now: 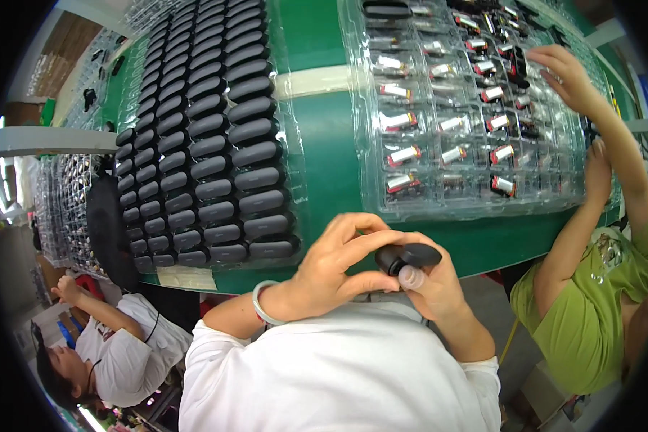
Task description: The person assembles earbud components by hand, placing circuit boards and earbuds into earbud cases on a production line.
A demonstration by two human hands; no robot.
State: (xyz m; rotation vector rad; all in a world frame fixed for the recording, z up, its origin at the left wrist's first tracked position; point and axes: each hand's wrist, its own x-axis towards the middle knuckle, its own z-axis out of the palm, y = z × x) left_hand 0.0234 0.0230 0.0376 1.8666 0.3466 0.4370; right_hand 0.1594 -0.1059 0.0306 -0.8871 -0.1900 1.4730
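Close in front of my white shirt, both my hands hold a small black oval case point(420, 254). Its rounded lid part looks tilted apart from its body. My left hand point(327, 263) curls around the left side, with thumb and fingertips pressed to it. From the right, my right hand point(446, 291) grips it, partly hidden behind it. Pale translucent covers point(411, 277) show just below the case, apparently on the right hand's fingertips. Beyond my left hand lies a clear tray with rows of similar black oval cases point(255, 178).
A clear compartment tray point(381, 209) with small red, black and silver parts stands on the green table point(331, 165) at the right. A co-worker in a green shirt point(590, 317) reaches over it. Another person in white point(133, 353) sits at the left. A grey post point(57, 141) stands at the left.
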